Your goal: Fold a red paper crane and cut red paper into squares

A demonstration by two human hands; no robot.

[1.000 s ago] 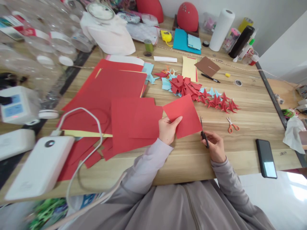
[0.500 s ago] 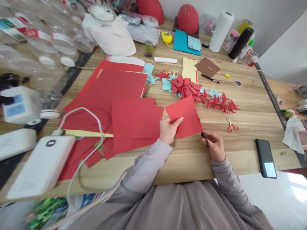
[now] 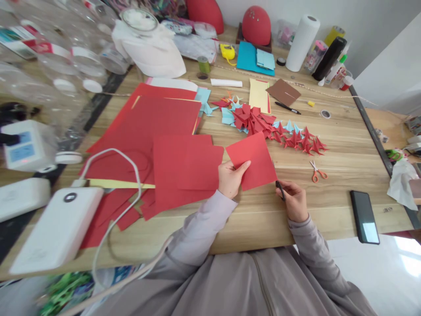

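A red square of paper [image 3: 258, 164] is pinched in my left hand [image 3: 232, 176], thumb on top near its left side. My right hand [image 3: 294, 201] is closed on black-handled scissors [image 3: 280, 191], whose blades are at the paper's lower right corner and mostly hidden. Larger red sheets [image 3: 187, 169] lie left of my left hand, partly over a bigger red stack [image 3: 164, 116]. Beyond the held paper sits a pile of folded red paper pieces [image 3: 251, 117], with light blue ones among them. Orange-handled scissors [image 3: 318, 172] rest on the table to the right.
A phone [image 3: 365, 217] lies near the right front edge. A white power bank [image 3: 57, 230] with a cable [image 3: 136, 169] is at the left front. A pen [image 3: 287, 108], brown paper [image 3: 283, 92] and yellow tape measure [image 3: 227, 52] lie farther back. Plastic bottles crowd the far left.
The view has shifted very slightly. Both hands keep nearly the same position, with the red paper and black scissors still held.
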